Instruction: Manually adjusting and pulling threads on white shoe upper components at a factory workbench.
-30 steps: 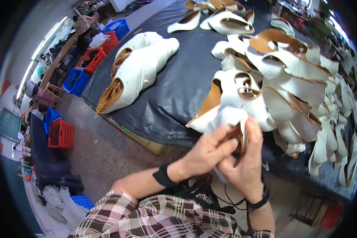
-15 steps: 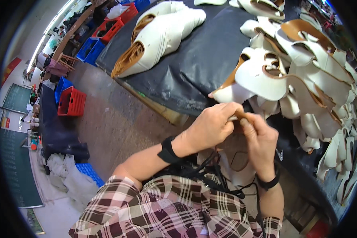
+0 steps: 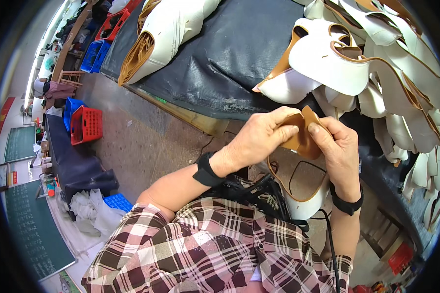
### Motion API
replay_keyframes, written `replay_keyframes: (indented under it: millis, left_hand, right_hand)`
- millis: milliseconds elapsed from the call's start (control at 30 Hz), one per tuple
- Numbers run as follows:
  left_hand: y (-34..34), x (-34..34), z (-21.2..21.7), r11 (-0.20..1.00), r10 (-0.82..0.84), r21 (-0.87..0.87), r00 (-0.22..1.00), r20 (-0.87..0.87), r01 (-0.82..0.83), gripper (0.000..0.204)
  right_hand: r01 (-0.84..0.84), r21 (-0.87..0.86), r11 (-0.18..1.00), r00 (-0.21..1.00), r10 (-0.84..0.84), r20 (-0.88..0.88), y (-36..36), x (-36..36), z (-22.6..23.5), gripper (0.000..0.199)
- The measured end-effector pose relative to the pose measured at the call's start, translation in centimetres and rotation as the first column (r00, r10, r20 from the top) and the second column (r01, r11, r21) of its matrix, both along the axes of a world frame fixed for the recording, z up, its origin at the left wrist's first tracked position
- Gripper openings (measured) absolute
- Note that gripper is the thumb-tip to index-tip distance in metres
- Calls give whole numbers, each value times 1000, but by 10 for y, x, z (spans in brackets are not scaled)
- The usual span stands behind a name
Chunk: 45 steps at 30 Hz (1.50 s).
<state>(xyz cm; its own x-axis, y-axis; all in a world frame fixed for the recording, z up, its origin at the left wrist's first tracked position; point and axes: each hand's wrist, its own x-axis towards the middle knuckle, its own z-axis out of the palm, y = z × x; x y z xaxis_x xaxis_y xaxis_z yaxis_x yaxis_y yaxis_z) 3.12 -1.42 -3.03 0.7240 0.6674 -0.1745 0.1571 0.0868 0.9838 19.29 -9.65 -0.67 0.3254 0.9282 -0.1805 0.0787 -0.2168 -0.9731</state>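
Between my two hands is a shoe upper, white outside with a tan lining. Its tan end is folded open between my thumbs, while a white loop with a tan edge hangs down in front of my shirt. My left hand pinches one side of the tan piece between thumb and fingers. On the other side my right hand grips it, thumb on the tan face. Just beyond my hands, several white uppers lie heaped on a black-covered table. At far left on it lies a nested bundle of uppers.
The table's front edge curves just beyond my hands. On the left a red crate stands beside a dark-covered bench. Blue crates sit farther back. Crumpled white plastic lies at lower left. A black cord hangs by my right forearm.
My hands have spread the upper's end, and more of its tan lining shows. The right hand has moved slightly right. The whole view has shifted, so the table's bundle sits higher and farther left.
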Motion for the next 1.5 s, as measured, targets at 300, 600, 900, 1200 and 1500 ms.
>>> replay_keyframes:
  millis: [300,600,900,1200,1500]
  left_hand:
    - [4,-7,-22,976,-11,-215,998,60,24,17]
    - [-5,-5,-27,949,-61,-314,997,-51,42,16]
    - [-14,2,-41,804,93,-589,996,-12,-82,16]
    - [-29,10,-25,995,-92,1,961,-262,96,21]
    - [-34,8,-24,990,-140,-28,946,-293,138,21]
  right_hand:
    - [-89,-68,994,928,58,-367,-10,-2,-31,17]
    - [85,-112,990,870,-128,-476,-22,-22,-43,17]
    - [-20,138,990,974,-12,228,-40,-15,-58,11]
    - [-212,57,976,905,174,387,-40,7,-50,7]
    - [-244,48,969,909,211,359,-44,9,-52,6]
